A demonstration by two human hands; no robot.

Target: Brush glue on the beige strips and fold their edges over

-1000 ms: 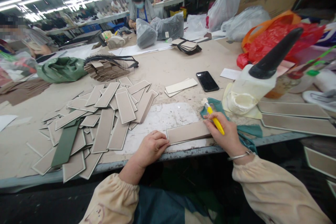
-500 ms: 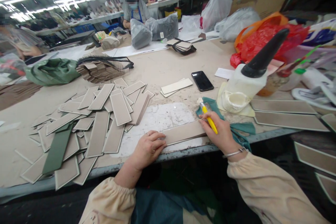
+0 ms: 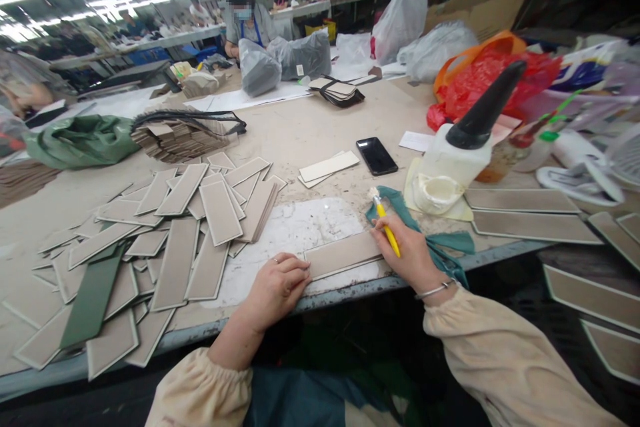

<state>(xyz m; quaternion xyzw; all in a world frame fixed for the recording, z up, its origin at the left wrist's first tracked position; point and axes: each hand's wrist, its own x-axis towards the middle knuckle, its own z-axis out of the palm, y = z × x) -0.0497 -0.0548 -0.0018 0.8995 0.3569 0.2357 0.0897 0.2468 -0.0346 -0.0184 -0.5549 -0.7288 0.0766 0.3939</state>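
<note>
A beige rectangular panel (image 3: 343, 255) with a pale border lies along the table's front edge, and its lower edge shows another layer beneath. My left hand (image 3: 279, 285) is closed on the panel's left end, fingertips pressed together there. At the opposite end, my right hand (image 3: 411, 255) grips a yellow-handled brush (image 3: 387, 229), bristles pointing up and away. Its fingers also touch the panel's right end. Behind the brush lies a teal cloth (image 3: 400, 203). A large heap of similar panels (image 3: 175, 263) spreads to the left, with one dark green piece (image 3: 93, 300) on it.
A white bottle (image 3: 453, 157) with a black cone top stands right of a phone (image 3: 377, 155). Two cream strips (image 3: 329, 165) lie left of the phone. More bordered panels (image 3: 533, 225) rest at the right edge. A person (image 3: 245, 23) sits across the table behind grey bags (image 3: 300, 57).
The view has shifted slightly, so most things sit a little farther left. Both hands keep their hold on the panel, and the brush stays in my right hand.
</note>
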